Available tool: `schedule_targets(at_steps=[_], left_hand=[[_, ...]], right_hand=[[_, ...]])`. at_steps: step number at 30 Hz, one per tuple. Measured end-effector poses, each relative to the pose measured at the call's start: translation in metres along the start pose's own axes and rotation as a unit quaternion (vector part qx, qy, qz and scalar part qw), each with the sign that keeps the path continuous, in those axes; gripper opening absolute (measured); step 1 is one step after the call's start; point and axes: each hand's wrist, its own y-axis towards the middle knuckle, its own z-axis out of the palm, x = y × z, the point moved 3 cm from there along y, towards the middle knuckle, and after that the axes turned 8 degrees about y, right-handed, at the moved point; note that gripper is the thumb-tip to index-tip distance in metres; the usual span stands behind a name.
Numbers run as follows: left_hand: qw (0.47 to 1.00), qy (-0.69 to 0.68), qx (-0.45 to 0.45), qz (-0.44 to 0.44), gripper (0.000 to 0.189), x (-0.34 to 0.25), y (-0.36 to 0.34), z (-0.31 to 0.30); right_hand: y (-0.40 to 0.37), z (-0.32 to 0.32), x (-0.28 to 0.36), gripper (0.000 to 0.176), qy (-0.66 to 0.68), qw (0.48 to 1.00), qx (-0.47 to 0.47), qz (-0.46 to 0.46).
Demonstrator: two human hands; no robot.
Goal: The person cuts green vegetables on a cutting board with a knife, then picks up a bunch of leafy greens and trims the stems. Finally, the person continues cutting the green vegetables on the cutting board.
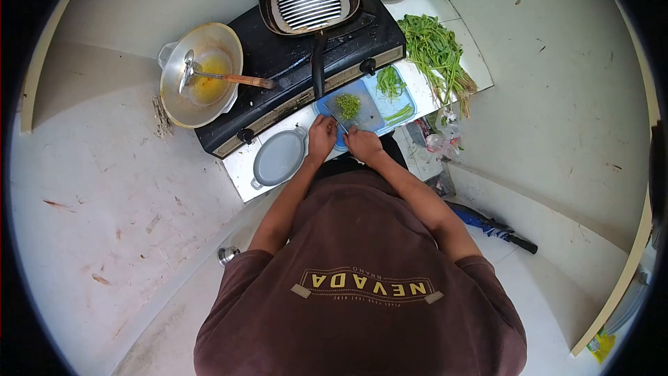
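My right hand (363, 145) is closed around the handle end of a knife (337, 118), whose thin blade points up and left over the cutting board (372, 113). Just left of the blade, my left hand (322, 138) has its fingers curled together at the board's edge. Whether anything is between them is hidden. A small heap of finely chopped greens (347, 105) lies by the blade tip. In the blue tray (413, 101) under the board's right side are cut leaves (390, 82) and a few green stalks (399, 114).
Behind the board stands a black gas stove (278, 87) with a grill pan (306, 3), its handle reaching toward me. At left, a wok (202, 73) holds yellow oil and a ladle (229, 78). A grey oval plate (280, 158) sits left; leafy greens (435, 52) lie right.
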Motion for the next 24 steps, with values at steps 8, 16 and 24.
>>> schedule_targets(at_steps=[8, 16, 24], left_hand=[[1.000, 0.015, -0.007, -0.015, 0.004, -0.005, 0.001, -0.005], [1.000, 0.007, -0.002, -0.006, 0.004, -0.003, 0.002, -0.004], [1.000, 0.005, -0.004, -0.001, 0.004, -0.002, 0.002, -0.004]], right_hand=[[-0.019, -0.006, -0.005, 0.044, 0.013, 0.999, 0.011, 0.028], [-0.020, -0.009, -0.004, 0.044, 0.027, 0.999, 0.013, 0.014], [-0.015, -0.006, -0.004, 0.045, 0.024, 1.000, 0.009, 0.004]])
